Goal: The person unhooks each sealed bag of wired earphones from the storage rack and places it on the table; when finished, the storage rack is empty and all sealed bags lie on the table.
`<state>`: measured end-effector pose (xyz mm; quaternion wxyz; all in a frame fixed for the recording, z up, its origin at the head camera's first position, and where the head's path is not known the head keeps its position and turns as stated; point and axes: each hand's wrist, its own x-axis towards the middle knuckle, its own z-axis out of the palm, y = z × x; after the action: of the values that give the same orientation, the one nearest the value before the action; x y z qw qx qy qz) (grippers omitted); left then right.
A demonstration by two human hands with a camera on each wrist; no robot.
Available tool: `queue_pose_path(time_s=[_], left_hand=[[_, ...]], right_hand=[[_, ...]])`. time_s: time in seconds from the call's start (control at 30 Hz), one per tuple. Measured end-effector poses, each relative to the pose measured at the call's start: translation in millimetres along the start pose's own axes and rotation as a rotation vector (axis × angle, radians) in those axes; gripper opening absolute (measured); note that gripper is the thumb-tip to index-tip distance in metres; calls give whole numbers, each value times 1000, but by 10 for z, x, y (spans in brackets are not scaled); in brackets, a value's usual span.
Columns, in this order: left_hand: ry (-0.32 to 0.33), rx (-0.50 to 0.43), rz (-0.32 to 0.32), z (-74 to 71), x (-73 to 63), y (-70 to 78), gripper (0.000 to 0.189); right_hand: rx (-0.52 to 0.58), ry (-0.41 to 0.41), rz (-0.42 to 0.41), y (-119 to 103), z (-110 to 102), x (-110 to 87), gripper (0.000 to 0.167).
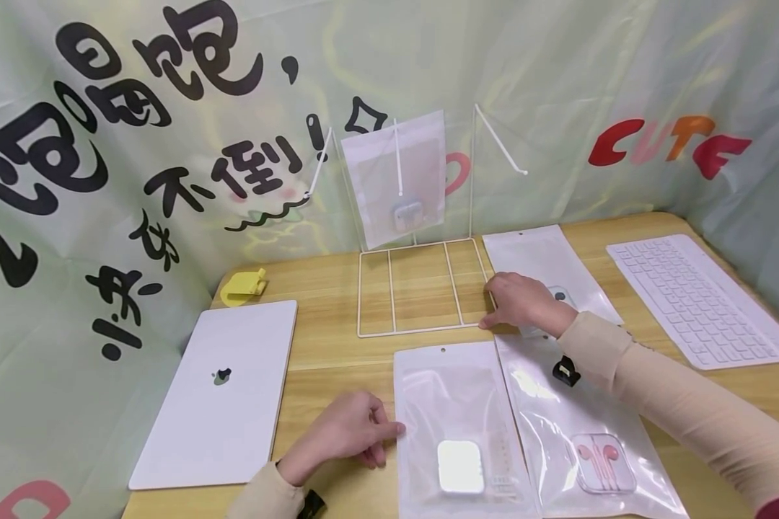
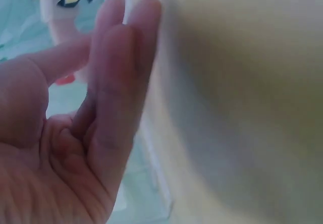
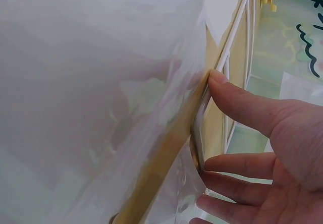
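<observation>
touching the near right corner of a white wire display rack (image 1: 394, 332) with my right hand (image 1: 524, 299), i have the thumb and straight fingers spread along the frame. the rack stands on the wood-grain table (image 1: 324, 317), with a hanging white plastic pouch (image 1: 376, 180) on the middle prong (image 1: 398, 155). my left hand (image 1: 350, 427), fingers relaxed, is at the left edge of a flat-lying white plastic pouch (image 1: 451, 404); whether it touches, i cannot tell.
</observation>
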<state>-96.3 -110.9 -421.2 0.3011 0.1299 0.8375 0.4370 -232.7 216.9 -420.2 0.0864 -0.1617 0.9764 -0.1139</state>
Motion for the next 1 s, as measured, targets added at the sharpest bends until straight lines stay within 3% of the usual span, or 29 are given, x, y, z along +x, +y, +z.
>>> queue_pose_path(time_s=[0.13,0.23,0.47,0.73,0.87,1.0], left_hand=[[35,93,52,-253,29,102,26],[99,145,85,-484,100,196,21],[288,60,132,-897,364,397,20],[503,94,172,-1074,722,534,24],[624,164,180,-1149,891,527,33],[698,175,171,-1220,1035,496,34]], right_hand=[[-2,2,0,-2,-18,-4,66],[-1,2,2,-4,-31,-9,67],[13,-1,7,-7,-26,-27,65],[7,7,1,-10,-5,-41,66],[2,3,4,-12,9,-31,66],[1,-1,13,-27,11,-14,67]])
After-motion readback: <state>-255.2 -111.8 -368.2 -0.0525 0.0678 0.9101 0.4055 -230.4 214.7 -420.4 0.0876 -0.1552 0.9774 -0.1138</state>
